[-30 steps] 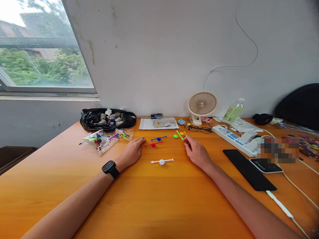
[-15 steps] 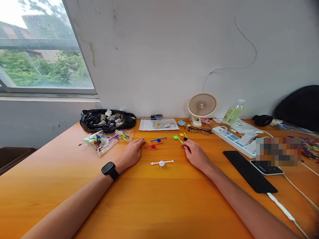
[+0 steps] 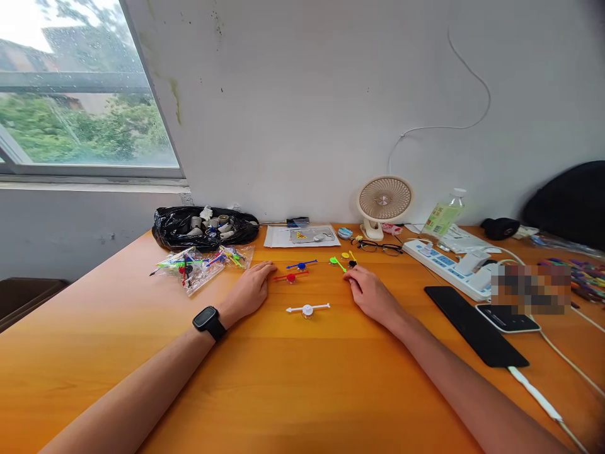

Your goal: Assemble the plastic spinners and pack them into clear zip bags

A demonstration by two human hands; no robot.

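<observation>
My left hand (image 3: 254, 282) lies on the table with its fingers stretched out and holds nothing; a black watch is on its wrist. Just right of its fingertips is a red arrow spinner (image 3: 290, 278), with a blue arrow spinner (image 3: 301, 266) behind. My right hand (image 3: 369, 287) rests on the table, fingers loosely bent, with no object visible in them. Close behind its fingertips sits a black spinner (image 3: 352, 263), partly hidden, beside a green arrow spinner (image 3: 335, 261) and a yellow spinner (image 3: 345, 255). A white arrow spinner (image 3: 307, 309) lies between my forearms.
Clear packets of spinners (image 3: 189, 268) and a black plastic bag (image 3: 165, 230) of parts are at left. Papers (image 3: 278, 238), a fan (image 3: 385, 200) and glasses (image 3: 391, 250) stand or lie at the back. A power strip (image 3: 444, 268), bottle (image 3: 444, 217) and black slab (image 3: 475, 325) are at right.
The view has shifted very slightly. Both hands and the spinners stay where they were.
</observation>
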